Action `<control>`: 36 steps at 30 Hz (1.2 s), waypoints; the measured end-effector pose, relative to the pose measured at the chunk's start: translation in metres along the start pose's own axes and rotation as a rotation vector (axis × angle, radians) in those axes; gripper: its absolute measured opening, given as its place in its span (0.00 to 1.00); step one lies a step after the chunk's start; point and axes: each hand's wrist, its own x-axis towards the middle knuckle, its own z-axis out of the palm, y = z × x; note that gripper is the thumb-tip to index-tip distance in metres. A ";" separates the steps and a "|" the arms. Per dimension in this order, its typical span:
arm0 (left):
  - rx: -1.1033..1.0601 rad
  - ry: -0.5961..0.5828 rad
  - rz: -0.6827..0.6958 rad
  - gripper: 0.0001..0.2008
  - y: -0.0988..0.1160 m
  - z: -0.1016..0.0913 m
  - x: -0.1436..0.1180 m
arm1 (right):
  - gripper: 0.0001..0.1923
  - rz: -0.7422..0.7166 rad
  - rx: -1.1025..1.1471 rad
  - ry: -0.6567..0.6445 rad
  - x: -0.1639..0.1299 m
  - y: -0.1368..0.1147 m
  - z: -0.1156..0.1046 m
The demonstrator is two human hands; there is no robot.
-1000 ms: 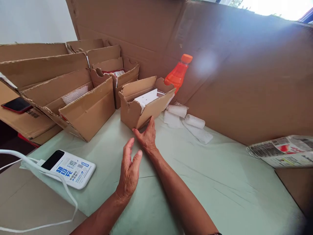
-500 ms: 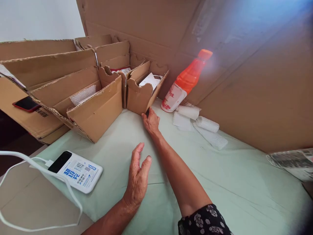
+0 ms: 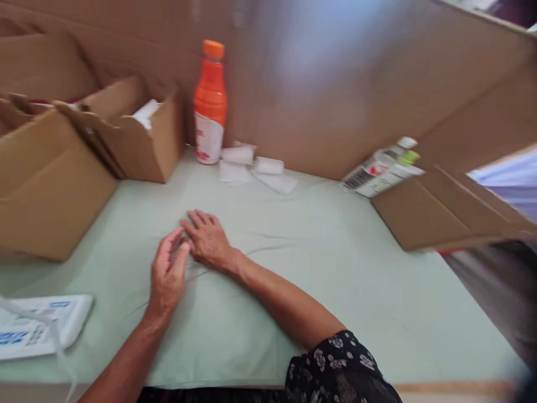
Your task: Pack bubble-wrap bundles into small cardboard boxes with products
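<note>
My right hand (image 3: 208,240) lies palm down on the pale green cloth (image 3: 327,252), its fingers stretched out and nothing in it. Close beside it is my left hand (image 3: 168,274), held on edge with thumb and fingers apart and curved. The left fingertips meet or nearly meet the right hand; blur keeps me from telling which. Beyond the hands, to the left, stands a small cardboard box (image 3: 157,143) with white papers inside. An orange bottle (image 3: 211,106) with a white label is upright next to that box. Rolled white wrap pieces (image 3: 268,166) lie by its base.
A larger cardboard box (image 3: 50,184) stands at the left. The white power bank (image 3: 59,322) with its cable lies at front left. At the right are a clear bottle (image 3: 388,157) and a tilted cardboard flap (image 3: 436,210). A cardboard wall (image 3: 302,95) closes the back.
The view has swung right. My right hand has drawn back from the small box's lower edge and flattened on the cloth. My left hand is now close beside it.
</note>
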 end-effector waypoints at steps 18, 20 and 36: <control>0.893 -0.223 0.730 0.19 -0.020 0.019 -0.011 | 0.18 1.148 -0.538 0.675 -0.349 0.365 -0.280; 0.889 -0.218 0.723 0.19 -0.020 0.019 -0.011 | 0.21 1.221 -0.492 0.606 -0.361 0.380 -0.283; 0.444 -0.310 0.258 0.23 0.009 0.013 -0.031 | 0.23 0.186 0.008 0.459 -0.290 0.054 -0.230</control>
